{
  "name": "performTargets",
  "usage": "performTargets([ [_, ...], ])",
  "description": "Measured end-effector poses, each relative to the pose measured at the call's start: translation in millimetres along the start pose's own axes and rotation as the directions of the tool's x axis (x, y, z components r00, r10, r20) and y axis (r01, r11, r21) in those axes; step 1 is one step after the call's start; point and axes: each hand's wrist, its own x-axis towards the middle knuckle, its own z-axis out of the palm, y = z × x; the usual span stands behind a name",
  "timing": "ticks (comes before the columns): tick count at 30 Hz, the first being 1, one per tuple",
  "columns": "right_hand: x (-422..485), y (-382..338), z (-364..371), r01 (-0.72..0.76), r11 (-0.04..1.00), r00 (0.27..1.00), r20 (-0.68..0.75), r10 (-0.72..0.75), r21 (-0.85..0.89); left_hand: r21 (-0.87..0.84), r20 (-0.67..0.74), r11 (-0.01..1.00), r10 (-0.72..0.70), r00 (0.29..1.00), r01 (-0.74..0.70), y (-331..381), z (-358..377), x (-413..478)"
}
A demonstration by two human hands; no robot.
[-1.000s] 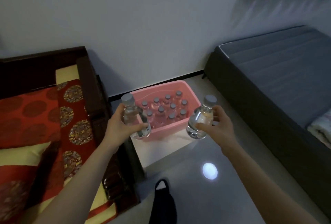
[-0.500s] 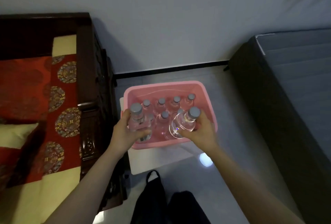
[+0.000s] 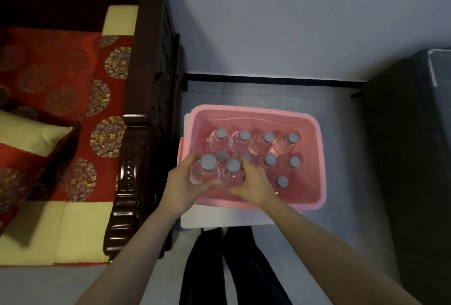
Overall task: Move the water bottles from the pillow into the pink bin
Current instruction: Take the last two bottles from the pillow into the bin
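Note:
The pink bin [image 3: 314, 131] stands on a white block on the floor and holds several upright clear water bottles [image 3: 268, 141] with grey caps. My left hand [image 3: 181, 188] grips one bottle [image 3: 206, 170] upright over the bin's near left corner. Right beside it, my right hand [image 3: 253, 186] holds a second bottle [image 3: 233, 170] inside the bin. The two held bottles nearly touch. A yellow and red pillow [image 3: 29, 138] lies on the wooden sofa at the left; no bottle shows on it.
The dark carved sofa arm [image 3: 136, 158] stands close to the left of the bin. A dark mattress [image 3: 415, 133] fills the right side. The white block [image 3: 219, 216] sticks out in front of the bin, with my dark trouser legs [image 3: 234, 268] below it.
Both hands have moved forward and down, bringing the two bottles together over the near left part of the bin. The view has tilted down, so the bin sits lower and nearer.

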Motion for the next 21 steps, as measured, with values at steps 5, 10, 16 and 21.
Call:
performTargets([
  [5,14.8,8.7,7.5,0.034,0.962,0.988,0.154,0.008,-0.271,0.097,-0.072,0.995,0.020,0.997,-0.013,1.9,6.0,1.0],
  [10,27.3,14.5,9.4,0.103,0.846,0.969,0.244,0.032,-0.523,0.233,-0.184,0.972,0.040,0.982,0.004,-0.5,2.9,-0.2],
  [16,27.4,23.1,11.2,0.172,0.775,0.974,0.221,-0.043,-0.609,0.352,-0.091,0.936,0.041,0.995,-0.006,5.4,11.9,0.7],
  [21,29.1,25.3,8.7,0.187,0.793,0.974,0.212,-0.076,-0.579,0.498,-0.032,0.866,-0.035,0.999,0.046,7.9,18.8,4.3],
])
